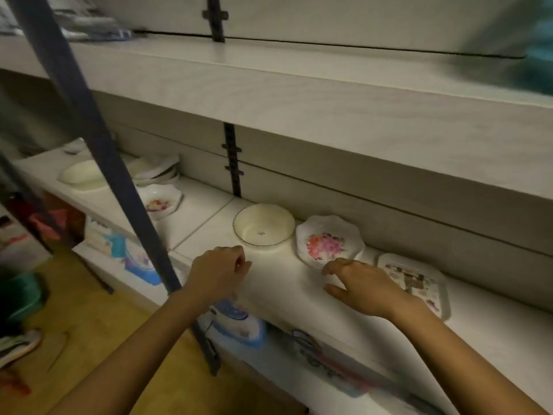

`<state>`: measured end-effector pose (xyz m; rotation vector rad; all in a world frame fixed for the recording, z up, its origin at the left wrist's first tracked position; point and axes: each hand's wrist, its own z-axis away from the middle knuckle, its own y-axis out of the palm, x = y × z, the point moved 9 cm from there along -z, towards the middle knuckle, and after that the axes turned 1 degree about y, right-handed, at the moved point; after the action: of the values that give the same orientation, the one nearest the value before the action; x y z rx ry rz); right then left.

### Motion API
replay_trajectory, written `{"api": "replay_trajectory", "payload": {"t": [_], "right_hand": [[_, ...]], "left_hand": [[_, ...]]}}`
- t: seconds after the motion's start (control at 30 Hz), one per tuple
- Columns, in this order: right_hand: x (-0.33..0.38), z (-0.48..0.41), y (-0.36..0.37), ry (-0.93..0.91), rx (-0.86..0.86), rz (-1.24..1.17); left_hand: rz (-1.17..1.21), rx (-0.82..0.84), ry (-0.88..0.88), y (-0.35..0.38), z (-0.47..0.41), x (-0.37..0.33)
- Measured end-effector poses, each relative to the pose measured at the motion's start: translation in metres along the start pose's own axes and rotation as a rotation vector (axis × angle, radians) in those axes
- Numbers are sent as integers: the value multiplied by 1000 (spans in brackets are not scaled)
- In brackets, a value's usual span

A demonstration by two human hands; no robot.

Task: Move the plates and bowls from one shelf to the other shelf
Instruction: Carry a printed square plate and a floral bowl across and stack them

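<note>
Head view: the left hand (pixel 220 269) hovers over the front edge of the lower shelf (pixel 284 290) with its fingers curled in, holding nothing. Just beyond its knuckles stands a cream bowl (pixel 263 224), upright and apart from the hand. The right hand (pixel 359 286) is spread wide and low over the same shelf, thumb out to the side, also holding nothing. Its fingertips (pixel 327 268) reach the near rim of a scalloped flowered plate (pixel 329 241); whether they touch it I cannot tell. Just right of this hand lies a rectangular patterned plate (pixel 419 283), partly covered by the wrist. Further left of the left hand, past a dark slanting post (pixel 119 175), sit a smaller flowered plate (pixel 160 202), a stack of white bowls (pixel 155 170) and a pale oval dish (pixel 80 173). An upper shelf (pixel 299 85) runs above both hands.
</note>
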<state>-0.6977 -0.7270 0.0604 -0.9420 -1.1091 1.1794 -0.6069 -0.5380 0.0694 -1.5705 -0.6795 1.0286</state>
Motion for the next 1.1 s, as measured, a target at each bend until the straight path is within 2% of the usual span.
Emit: {"api": "replay_trajectory", "payload": {"t": [0.27,0.6,0.87,1.1], "right_hand": [[139,-56,4,-152,9,2],[290,-112,12,-210,-34,-32],[369,-161,8,-247,-60,-76],[407,-228,11,-206,-32,-125]], "left_hand": [[26,-73,-103,-41,47,139],[-78,-144,-145,-92,86,298],[-20,-154,-177,-110,82,376],[3,-101,-185,-106,37,444]]}}
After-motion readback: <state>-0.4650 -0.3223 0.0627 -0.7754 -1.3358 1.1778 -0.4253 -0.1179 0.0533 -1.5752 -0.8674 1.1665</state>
